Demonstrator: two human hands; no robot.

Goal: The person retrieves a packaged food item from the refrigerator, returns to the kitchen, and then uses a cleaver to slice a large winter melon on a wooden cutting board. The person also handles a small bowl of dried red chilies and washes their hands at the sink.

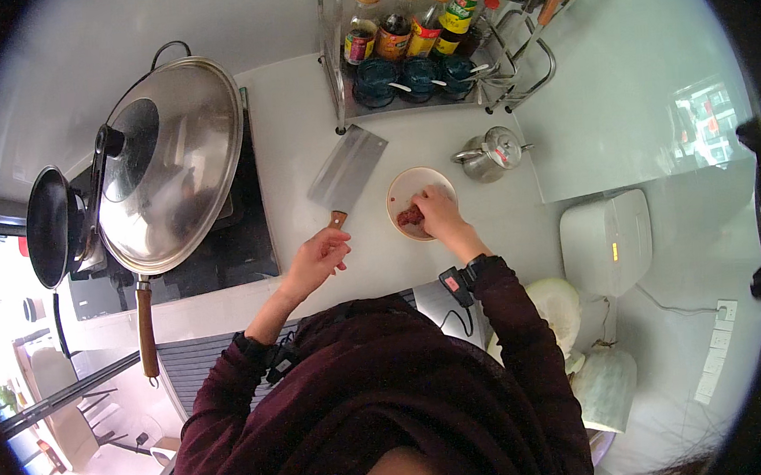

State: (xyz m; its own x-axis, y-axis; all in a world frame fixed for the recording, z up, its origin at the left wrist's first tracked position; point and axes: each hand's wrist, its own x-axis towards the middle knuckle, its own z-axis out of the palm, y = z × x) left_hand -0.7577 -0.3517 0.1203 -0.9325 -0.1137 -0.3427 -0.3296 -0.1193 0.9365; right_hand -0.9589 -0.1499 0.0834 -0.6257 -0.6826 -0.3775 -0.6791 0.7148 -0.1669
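Observation:
My right hand (439, 210) reaches into a small round bowl (430, 177) with a thin brown rim. Its fingertips are bent around a clump of dark red meat (410, 216), partly hidden by the fingers. A small red scrap sticks to the bowl's inner side. My left hand (319, 260) hovers by the wooden handle (337, 219) of a cleaver, fingers loosely curled and nothing in them. The cleaver's broad steel blade (349, 167) lies flat on the white countertop (286, 118), slanting away to the right, and its handle end is hidden by the hand.
Left stands a lidded wok (174, 179) on a black cooktop (248, 240), its wooden handle (147, 330) jutting over the edge; a frying pan (49, 227) is beyond. A metal rack (405, 111) holds bottles and jars. Right are a steel pot (484, 157), a white appliance (603, 245) and cut melon (605, 380).

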